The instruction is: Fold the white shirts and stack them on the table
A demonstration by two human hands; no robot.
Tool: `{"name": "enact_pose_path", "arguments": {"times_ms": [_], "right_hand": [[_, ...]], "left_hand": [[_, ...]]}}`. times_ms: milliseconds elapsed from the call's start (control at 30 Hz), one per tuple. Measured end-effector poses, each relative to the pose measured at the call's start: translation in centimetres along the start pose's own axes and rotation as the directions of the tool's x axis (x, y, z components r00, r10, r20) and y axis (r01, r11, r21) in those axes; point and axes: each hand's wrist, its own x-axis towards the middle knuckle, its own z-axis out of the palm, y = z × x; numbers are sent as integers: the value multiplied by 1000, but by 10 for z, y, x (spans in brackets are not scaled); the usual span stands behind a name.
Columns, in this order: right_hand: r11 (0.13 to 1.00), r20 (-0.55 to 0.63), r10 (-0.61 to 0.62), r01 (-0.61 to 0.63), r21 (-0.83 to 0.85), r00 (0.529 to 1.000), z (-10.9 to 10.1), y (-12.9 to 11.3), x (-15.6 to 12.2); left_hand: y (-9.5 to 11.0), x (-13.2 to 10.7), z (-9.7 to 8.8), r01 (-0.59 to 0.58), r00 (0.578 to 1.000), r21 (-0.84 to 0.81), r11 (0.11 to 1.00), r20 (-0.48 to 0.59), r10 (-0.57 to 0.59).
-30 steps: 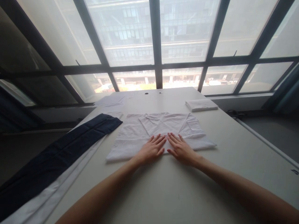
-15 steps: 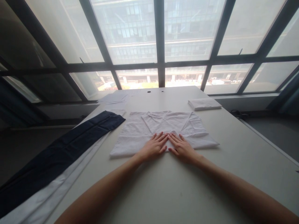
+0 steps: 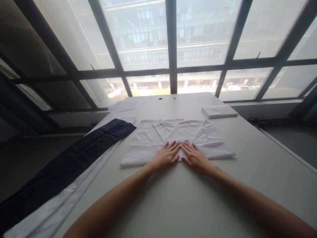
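Observation:
A white shirt (image 3: 153, 138), partly folded with its sleeves turned in, lies flat in the middle of the white table (image 3: 188, 198). My left hand (image 3: 165, 156) rests palm down on its near edge, fingers stretched out. My right hand (image 3: 195, 157) lies flat beside it, fingers spread, the fingertips of both hands almost touching over the shirt's middle. Neither hand holds anything.
A long dark navy garment (image 3: 69, 162) lies over a white cloth (image 3: 47, 215) along the table's left edge. A folded white cloth (image 3: 219, 111) sits at the far right, flat white pieces (image 3: 125, 105) at the far left. Large windows stand behind the table.
The view has shifted slightly, so everything sits a little further right in the picture. Both hands stay flat on the shirt's near edge, hardly moved.

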Motion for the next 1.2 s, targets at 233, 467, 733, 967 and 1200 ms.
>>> {"name": "enact_pose_path", "arguments": {"times_ms": [233, 467, 733, 967, 1200], "right_hand": [[1000, 15, 7, -7, 4, 1000, -1, 0, 0], [1000, 24, 15, -15, 14, 1000, -1, 0, 0], [999, 23, 18, -19, 37, 1000, 0, 0, 1], [999, 20, 24, -24, 39, 1000, -1, 0, 1], [999, 21, 24, -25, 47, 999, 0, 1, 1]], "left_hand": [[-1, 1, 0, 0, 1000, -14, 1000, 4, 0], [0, 0, 0, -6, 1000, -6, 1000, -4, 6], [1, 0, -1, 0, 1000, -4, 1000, 5, 0], [0, 0, 1, 4, 1000, 6, 1000, -5, -4], [-1, 0, 1, -6, 1000, 5, 1000, -2, 6]]}}
